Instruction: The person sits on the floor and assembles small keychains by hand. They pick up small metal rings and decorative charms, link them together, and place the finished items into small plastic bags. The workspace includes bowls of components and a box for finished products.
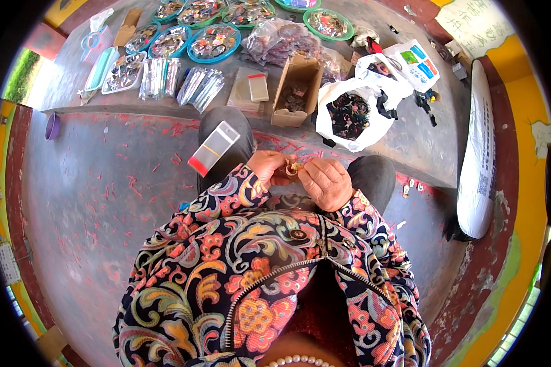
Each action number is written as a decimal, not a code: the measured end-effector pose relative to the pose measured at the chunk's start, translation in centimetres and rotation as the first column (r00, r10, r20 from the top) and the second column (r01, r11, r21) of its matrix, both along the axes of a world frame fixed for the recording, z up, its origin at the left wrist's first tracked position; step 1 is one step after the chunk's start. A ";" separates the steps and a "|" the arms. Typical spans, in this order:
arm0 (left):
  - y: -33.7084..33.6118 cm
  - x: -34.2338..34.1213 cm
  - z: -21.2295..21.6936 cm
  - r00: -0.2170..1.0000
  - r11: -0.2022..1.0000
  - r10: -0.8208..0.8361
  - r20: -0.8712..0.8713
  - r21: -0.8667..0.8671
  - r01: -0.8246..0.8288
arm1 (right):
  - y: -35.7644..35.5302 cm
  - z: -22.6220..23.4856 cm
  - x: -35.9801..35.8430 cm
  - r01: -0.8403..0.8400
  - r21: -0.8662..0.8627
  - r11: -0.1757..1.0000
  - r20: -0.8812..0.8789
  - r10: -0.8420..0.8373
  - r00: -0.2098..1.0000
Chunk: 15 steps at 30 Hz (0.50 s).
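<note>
Between my two hands, above my lap, is a small brown loop with a gold-coloured piece [293, 167], perhaps a hair tie. The fingers of my left hand [270, 167] pinch its left side. From the right, the curled fingers of my right hand [326, 183] close on the same loop and cover part of it. A stack of clear plastic sleeves with a red end [214, 147] lies on my left knee, apart from the hands. Beyond my knees, an open cardboard box [298, 92] holds dark brown pieces. To its right, a white plastic bag [367, 138] is full of dark hair ties with small ornaments.
On the raised ledge are blue basins [213, 44] and a green basin [328, 24] of small goods, filled clear packets [200, 88], and flat clear sleeves [245, 92]. A purple bowl [53, 126] stands on the left floor. A long white sack [476, 150] leans at right. Red scraps litter the floor.
</note>
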<state>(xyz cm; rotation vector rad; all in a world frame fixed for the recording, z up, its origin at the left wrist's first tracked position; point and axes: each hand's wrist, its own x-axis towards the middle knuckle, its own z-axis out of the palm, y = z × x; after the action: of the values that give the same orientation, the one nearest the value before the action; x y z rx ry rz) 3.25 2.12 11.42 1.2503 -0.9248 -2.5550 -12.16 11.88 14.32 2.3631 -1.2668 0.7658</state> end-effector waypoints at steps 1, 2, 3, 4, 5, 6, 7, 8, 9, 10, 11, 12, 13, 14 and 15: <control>0.0 0.1 0.0 1.000 1.000 -0.001 0.001 0.001 0.001 | 0.0 0.1 0.0 -0.024 -0.010 1.000 -0.018 0.024 1.000; 0.0 0.1 0.0 1.000 1.000 -0.003 0.002 0.002 0.003 | 0.0 0.1 0.1 -0.048 -0.019 0.999 -0.037 0.047 0.998; 0.0 0.2 0.0 1.000 1.000 -0.006 0.003 0.003 0.006 | 0.0 0.1 0.1 -0.056 -0.014 0.998 -0.046 0.055 0.997; -0.1 0.2 -0.1 1.000 1.000 -0.015 0.008 0.005 0.015 | 0.0 0.1 0.1 -0.063 -0.009 0.998 -0.055 0.062 0.997; -0.2 0.2 -0.4 1.000 1.000 -0.024 0.013 0.007 0.023 | 0.0 0.1 0.2 -0.070 -0.004 0.998 -0.064 0.070 0.995; -0.2 0.2 -0.6 0.999 0.999 -0.033 0.017 0.010 0.033 | 0.0 0.1 0.2 -0.080 -0.008 0.997 -0.066 0.079 0.995; -0.3 0.2 -0.6 0.999 0.999 -0.047 0.021 0.007 0.047 | 0.0 0.2 0.2 -0.089 -0.013 0.996 -0.069 0.088 0.994; -0.4 0.2 -0.7 0.998 0.998 -0.061 0.025 0.005 0.061 | -0.1 0.3 0.2 -0.099 -0.017 0.995 -0.071 0.098 0.993; -0.4 0.2 -0.6 0.997 0.997 -0.074 0.030 0.003 0.074 | -0.1 0.5 0.2 -0.104 -0.013 0.995 -0.069 0.103 0.992; -0.4 0.3 -0.5 0.998 0.998 -0.062 0.007 0.012 0.062 | -0.1 0.6 0.2 -0.109 -0.009 0.994 -0.067 0.108 0.992; -0.4 0.4 -0.2 0.999 0.999 -0.050 -0.016 0.022 0.050 | -0.2 0.6 0.2 -0.113 -0.005 0.994 -0.065 0.113 0.991; -0.4 0.4 0.0 0.998 0.999 -0.038 -0.039 0.032 0.040 | -0.3 0.5 0.2 -0.094 0.028 0.995 -0.001 0.094 0.996; -0.5 0.5 -0.3 0.996 0.999 -0.051 -0.074 0.012 0.052 | -0.4 0.4 0.1 -0.077 0.062 0.995 0.062 0.073 0.995; -0.6 0.7 -0.8 0.992 0.998 -0.064 -0.108 -0.008 0.063 | -0.4 0.3 0.1 -0.062 0.097 0.993 0.125 0.050 0.991; -0.7 0.8 -0.9 0.987 0.997 -0.076 -0.143 -0.027 0.073 | -0.4 0.3 0.1 -0.029 0.131 0.991 0.224 -0.001 0.975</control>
<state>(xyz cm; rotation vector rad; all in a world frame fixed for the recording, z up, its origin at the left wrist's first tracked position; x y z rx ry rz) 4.00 1.43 10.47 1.0286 -0.9828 -2.6432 -12.01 11.44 14.59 2.4480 -1.4333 1.0047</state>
